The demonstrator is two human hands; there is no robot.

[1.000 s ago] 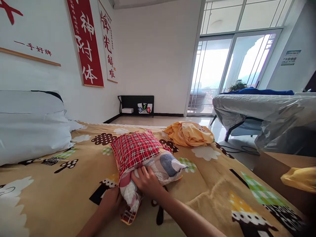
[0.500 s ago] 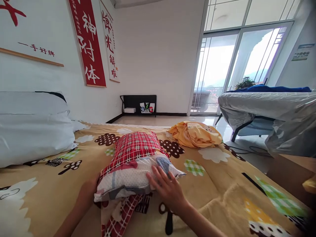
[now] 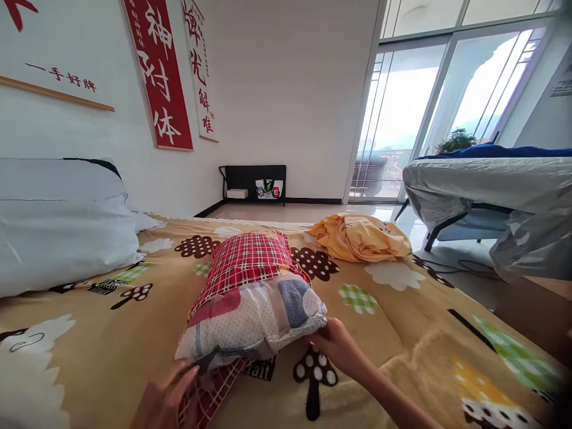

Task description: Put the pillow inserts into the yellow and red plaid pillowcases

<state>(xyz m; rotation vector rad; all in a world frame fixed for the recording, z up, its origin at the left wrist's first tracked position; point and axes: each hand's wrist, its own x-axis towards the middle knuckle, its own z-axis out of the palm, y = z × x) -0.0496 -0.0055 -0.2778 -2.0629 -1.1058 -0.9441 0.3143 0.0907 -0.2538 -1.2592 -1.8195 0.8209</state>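
A pale patchwork-print pillow [image 3: 250, 319] lies on the bed, its far part covered by a red plaid pillowcase [image 3: 250, 256]. My left hand [image 3: 165, 390] is closed at the pillow's near left corner, thumb and fingers on its dark edge. At the near right corner, my right hand [image 3: 337, 345] pinches the pillow, with some fingertips hidden beneath it. A loose flap of the pillowcase hangs out below the pillow's near edge, close to my left hand.
Patterned tan bedding [image 3: 384, 369] spreads under everything. A crumpled yellow cloth [image 3: 361, 238] lies at the far right of the bed, and white stuffed bedding [image 3: 67, 226] at the left. Beyond the right edge stand a plastic-covered table [image 3: 487, 179] and a cardboard box [image 3: 531, 316].
My right hand has gone from lying spread on the pillow's top to gripping its right corner. My left hand has come nearer, from the pillow's left side to its near left corner.
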